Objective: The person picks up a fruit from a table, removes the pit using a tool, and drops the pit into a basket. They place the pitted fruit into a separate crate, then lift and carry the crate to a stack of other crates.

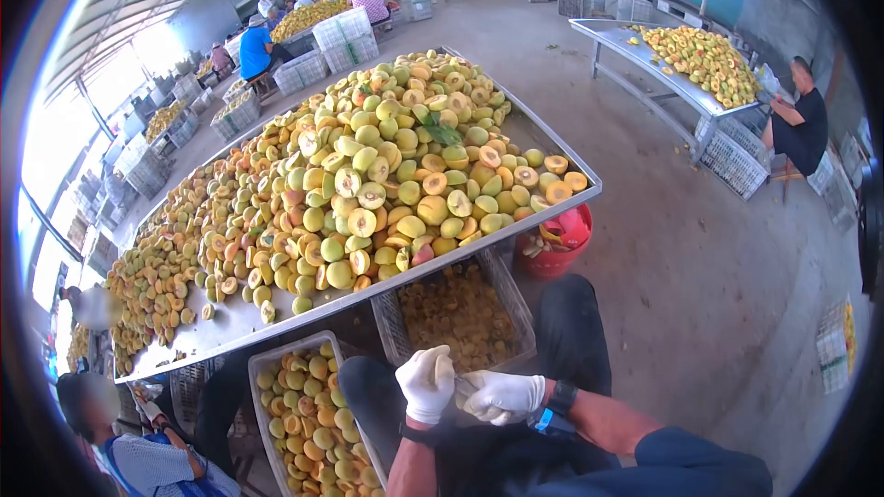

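My left hand (427, 385) wears a white glove and is closed in front of my knees. Any item inside its fingers is hidden. My right hand (503, 397), also gloved, is closed just beside it; a small greyish thing shows between the two hands, too small to name. Both hands are above my lap, near a grey crate (391, 327) holding small brownish-yellow pieces. To the left stands a pale crate (261, 364) full of halved yellow-green fruit like peaches or apricots. Beyond, a big heap of such fruit halves (368, 166) covers a metal-edged table (304, 320).
A red bucket (552, 260) with pinkish items stands under the table's right corner. A co-worker (157, 460) sits at the lower left. Another person (799, 124) sits by a second fruit table (612, 37) at the right. Stacked crates (345, 40) and more people are farther back.
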Demonstrator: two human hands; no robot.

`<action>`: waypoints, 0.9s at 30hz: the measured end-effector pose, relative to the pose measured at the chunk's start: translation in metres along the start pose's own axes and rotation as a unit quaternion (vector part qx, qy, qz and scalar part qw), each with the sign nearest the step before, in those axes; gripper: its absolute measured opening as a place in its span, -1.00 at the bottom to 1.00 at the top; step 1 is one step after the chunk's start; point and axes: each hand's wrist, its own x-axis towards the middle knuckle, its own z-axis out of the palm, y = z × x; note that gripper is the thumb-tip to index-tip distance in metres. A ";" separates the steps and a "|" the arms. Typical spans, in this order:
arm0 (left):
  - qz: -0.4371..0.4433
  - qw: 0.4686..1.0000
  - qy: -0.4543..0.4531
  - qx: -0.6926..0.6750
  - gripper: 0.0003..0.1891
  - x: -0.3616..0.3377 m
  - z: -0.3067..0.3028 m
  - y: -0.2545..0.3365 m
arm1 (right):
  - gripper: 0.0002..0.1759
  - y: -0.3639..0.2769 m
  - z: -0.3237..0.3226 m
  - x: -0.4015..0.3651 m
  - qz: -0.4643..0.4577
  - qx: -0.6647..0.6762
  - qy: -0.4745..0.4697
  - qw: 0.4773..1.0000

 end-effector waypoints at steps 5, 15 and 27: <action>-0.112 0.988 -0.068 -0.080 -0.77 0.004 -0.001 -0.001 | -0.93 -0.002 0.000 0.000 -0.023 -0.104 0.042 0.993; -0.366 0.871 -0.028 -0.325 -0.69 -0.007 0.001 0.003 | -0.82 0.002 -0.002 0.007 0.051 -0.011 0.049 0.997; -0.435 0.854 0.048 -0.283 -0.66 -0.032 0.027 -0.030 | -0.50 0.027 -0.023 0.035 0.003 -0.350 0.175 0.920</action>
